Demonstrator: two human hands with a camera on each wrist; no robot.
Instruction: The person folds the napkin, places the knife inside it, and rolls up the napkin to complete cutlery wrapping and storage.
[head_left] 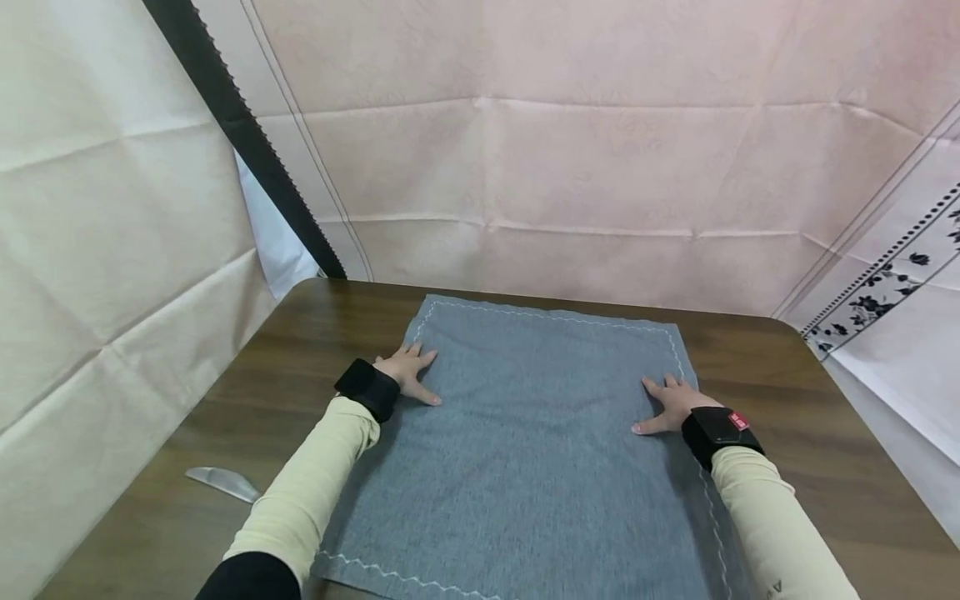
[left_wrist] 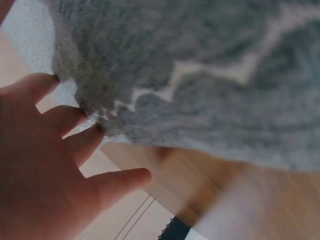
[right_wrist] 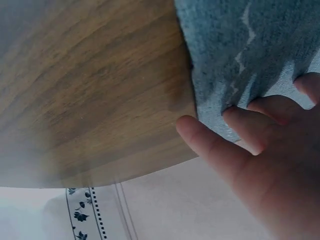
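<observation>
Grey-blue cloth (head_left: 540, 467) spread over the brown surface (head_left: 780, 375)

I have the cloth laid out across the middle of the surface, lightly rippled, its far edge close to the surface's far edge and its near part running out of the head view. A white wavy line (head_left: 547, 316) follows its border.

The left hand (head_left: 407, 372) rests on the cloth's left side, towards the far corner. I read its fingers as wide apart and mostly straight; from the left wrist, several tips meet the cloth while one reaches past its edge.

The right hand (head_left: 671, 404) lies opposite, on the right side, fingers likewise spread and gripping nothing; the right wrist view gives me one finger beyond the edge, over the wood.

Each wrist carries a black band; the right band (head_left: 722, 435) bears a red tag (head_left: 738, 421). Pale yellow sleeves cover both forearms.

Beside the left sleeve (head_left: 307, 479), apart from the cloth, I see a silvery flat piece (head_left: 223, 482), partly hidden by that sleeve.

Beyond the surface hangs a creased pinkish sheet (head_left: 585, 167), with a black strip (head_left: 247, 142) slanting down at left and a dark floral band (head_left: 873, 296) at right.
</observation>
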